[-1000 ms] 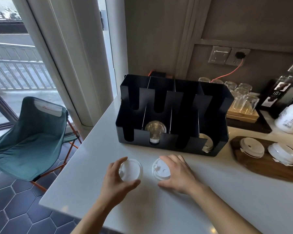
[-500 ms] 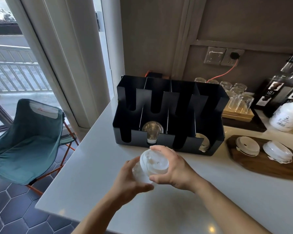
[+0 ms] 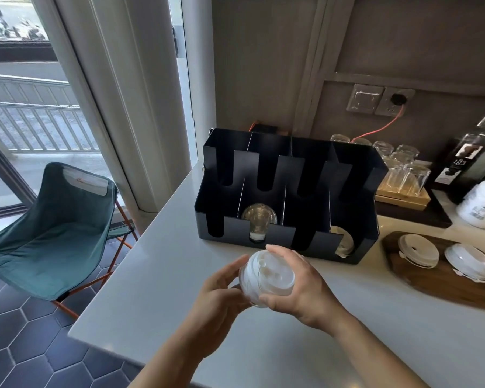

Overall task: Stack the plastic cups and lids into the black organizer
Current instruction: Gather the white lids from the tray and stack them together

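I am holding white lids (image 3: 266,278) up over the bench (image 3: 157,275), my left hand (image 3: 219,298) and right hand (image 3: 300,289) both curled around them.

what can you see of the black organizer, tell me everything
The black organizer is a matte, sheet-like box, metal or plastic, standing upright on the white counter near the wall. Dividers split it into four columns, each with tall U-shaped slots cut in the front and middle walls. The second front compartment from the left holds a clear cup lying on its side; the rightmost front one holds white lids. The others look empty. Neither hand touches it.
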Demonstrator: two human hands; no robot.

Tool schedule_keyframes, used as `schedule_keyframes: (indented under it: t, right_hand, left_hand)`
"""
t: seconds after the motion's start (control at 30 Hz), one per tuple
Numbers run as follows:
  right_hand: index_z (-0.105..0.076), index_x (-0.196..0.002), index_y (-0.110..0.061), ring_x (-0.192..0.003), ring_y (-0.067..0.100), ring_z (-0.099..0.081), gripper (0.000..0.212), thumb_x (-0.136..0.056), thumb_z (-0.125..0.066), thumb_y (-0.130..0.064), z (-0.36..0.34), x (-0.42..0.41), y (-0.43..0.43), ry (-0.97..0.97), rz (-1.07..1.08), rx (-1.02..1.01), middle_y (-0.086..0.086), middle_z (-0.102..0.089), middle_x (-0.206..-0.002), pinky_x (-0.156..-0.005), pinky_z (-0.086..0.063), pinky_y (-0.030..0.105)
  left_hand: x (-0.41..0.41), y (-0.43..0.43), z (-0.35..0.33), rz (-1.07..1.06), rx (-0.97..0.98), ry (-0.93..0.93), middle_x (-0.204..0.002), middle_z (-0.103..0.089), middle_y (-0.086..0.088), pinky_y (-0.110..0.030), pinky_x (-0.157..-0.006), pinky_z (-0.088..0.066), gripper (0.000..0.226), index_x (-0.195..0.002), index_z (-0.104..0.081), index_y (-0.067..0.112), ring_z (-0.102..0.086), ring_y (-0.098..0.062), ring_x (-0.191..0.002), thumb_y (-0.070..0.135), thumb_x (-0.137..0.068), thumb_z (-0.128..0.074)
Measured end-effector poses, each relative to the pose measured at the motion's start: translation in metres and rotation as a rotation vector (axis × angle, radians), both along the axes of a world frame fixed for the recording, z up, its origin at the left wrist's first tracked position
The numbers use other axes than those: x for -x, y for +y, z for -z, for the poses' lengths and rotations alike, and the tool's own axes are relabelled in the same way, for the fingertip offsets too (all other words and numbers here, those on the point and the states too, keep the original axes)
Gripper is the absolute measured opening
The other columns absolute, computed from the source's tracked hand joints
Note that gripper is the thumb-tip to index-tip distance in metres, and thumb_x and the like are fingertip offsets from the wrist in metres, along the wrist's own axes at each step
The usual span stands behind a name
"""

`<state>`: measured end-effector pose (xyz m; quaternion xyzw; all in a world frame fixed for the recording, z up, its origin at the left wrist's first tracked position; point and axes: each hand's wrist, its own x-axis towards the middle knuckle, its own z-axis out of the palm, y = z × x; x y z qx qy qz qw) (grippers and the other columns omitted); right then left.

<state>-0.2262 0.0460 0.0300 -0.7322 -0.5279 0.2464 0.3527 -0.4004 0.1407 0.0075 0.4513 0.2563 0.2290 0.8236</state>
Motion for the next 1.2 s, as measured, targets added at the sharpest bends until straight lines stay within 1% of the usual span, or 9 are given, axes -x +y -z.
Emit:
schedule_keyframes:
  t: [0.13, 0.3, 0.43, 0.53, 0.67, 0.8, 0.97, 1.07, 1.2]
  right_hand:
    - [-0.037, -0.142, -0.046, -0.122, 0.002, -0.039, 0.092, -0.064, -0.084, -0.058, 0.003, 0.009, 0.003, -0.004, 0.042, -0.014, -0.024, -0.043, -0.131, -0.099, -0.038, 0.025]
    - [-0.040, -0.140, -0.048, -0.117, 0.002, -0.051, 0.093, -0.059, -0.083, -0.066, 0.006, 0.011, 0.000, 0.143, 0.037, 0.008, -0.028, -0.049, -0.127, -0.097, -0.050, 0.030]
    - [-0.044, -0.134, -0.054, -0.116, -0.009, -0.052, 0.082, -0.063, -0.085, -0.056, 0.005, 0.010, -0.004, 0.348, 0.044, -0.023, -0.031, -0.053, -0.126, -0.091, -0.054, 0.023]
    - [-0.045, -0.138, -0.047, -0.116, -0.012, -0.051, 0.088, -0.062, -0.089, -0.052, 0.006, 0.010, -0.009, 0.405, 0.066, -0.055, -0.028, -0.055, -0.129, -0.095, -0.054, 0.027]
    - [-0.048, -0.137, -0.047, -0.121, 0.001, -0.055, 0.090, -0.059, -0.094, -0.045, 0.011, 0.007, -0.013, 0.466, 0.077, -0.076, -0.020, -0.058, -0.132, -0.097, -0.054, 0.035]
    - [-0.048, -0.135, -0.051, -0.125, 0.007, -0.053, 0.094, -0.057, -0.097, -0.033, 0.011, 0.004, -0.014, 0.485, 0.035, -0.059, -0.017, -0.056, -0.136, -0.098, -0.054, 0.035]
    - [-0.046, -0.137, -0.052, -0.123, 0.003, -0.053, 0.096, -0.060, -0.096, -0.024, 0.007, 0.005, -0.013, 0.509, -0.007, -0.026, -0.018, -0.055, -0.134, -0.095, -0.055, 0.033]
    - [-0.045, -0.135, -0.058, -0.121, 0.008, -0.054, 0.096, -0.062, -0.095, -0.019, -0.001, 0.003, -0.012, 0.471, -0.065, 0.043, -0.016, -0.055, -0.134, -0.094, -0.056, 0.034]
    - [-0.043, -0.134, -0.063, -0.117, 0.011, -0.058, 0.098, -0.062, -0.092, -0.015, -0.011, 0.001, -0.010, 0.424, -0.118, 0.115, -0.016, -0.053, -0.133, -0.092, -0.057, 0.034]
  left_hand:
    - [-0.002, -0.005, -0.009, -0.033, 0.003, -0.003, -0.127, -0.069, -0.023, -0.051, -0.098, -0.054, 0.059, -0.132, -0.065, 0.011, -0.067, -0.042, -0.110, 0.000, -0.077, -0.046]
    - [-0.004, -0.007, -0.007, -0.142, 0.074, 0.013, -0.127, -0.069, -0.022, -0.047, -0.090, -0.058, 0.053, -0.135, -0.061, 0.007, -0.069, -0.041, -0.108, 0.016, -0.084, -0.074]
    - [-0.005, -0.006, -0.011, -0.179, 0.121, 0.000, -0.122, -0.072, -0.024, -0.042, -0.078, -0.062, 0.052, -0.134, -0.060, 0.009, -0.073, -0.041, -0.102, 0.009, -0.084, -0.074]
    - [-0.005, -0.006, -0.012, -0.161, 0.110, 0.003, -0.120, -0.072, -0.024, -0.042, -0.078, -0.062, 0.051, -0.133, -0.062, 0.013, -0.074, -0.039, -0.098, 0.006, -0.083, -0.070]
    - [-0.005, -0.003, -0.009, -0.160, 0.048, 0.043, -0.110, -0.075, -0.021, -0.046, -0.080, -0.062, 0.043, -0.132, -0.063, 0.015, -0.074, -0.034, -0.085, -0.004, -0.094, -0.058]
    - [-0.004, -0.004, -0.008, -0.164, 0.015, 0.085, -0.092, -0.075, -0.014, -0.042, -0.075, -0.063, 0.041, -0.131, -0.064, 0.012, -0.073, -0.026, -0.074, -0.006, -0.097, -0.051]
    - [-0.006, -0.007, -0.009, -0.159, -0.006, 0.092, -0.113, -0.073, -0.025, -0.048, -0.079, -0.061, 0.038, -0.125, -0.069, 0.012, -0.070, -0.036, -0.088, -0.003, -0.097, -0.048]
    - [-0.005, -0.006, -0.010, -0.145, -0.090, 0.092, -0.109, -0.074, -0.022, -0.045, -0.070, -0.059, 0.026, -0.116, -0.072, 0.013, -0.073, -0.037, -0.090, 0.022, -0.093, -0.067]
    - [-0.006, -0.009, -0.006, -0.151, -0.176, 0.160, -0.109, -0.076, -0.017, -0.047, -0.072, -0.060, 0.051, -0.115, -0.069, 0.016, -0.073, -0.041, -0.099, 0.035, -0.071, -0.088]
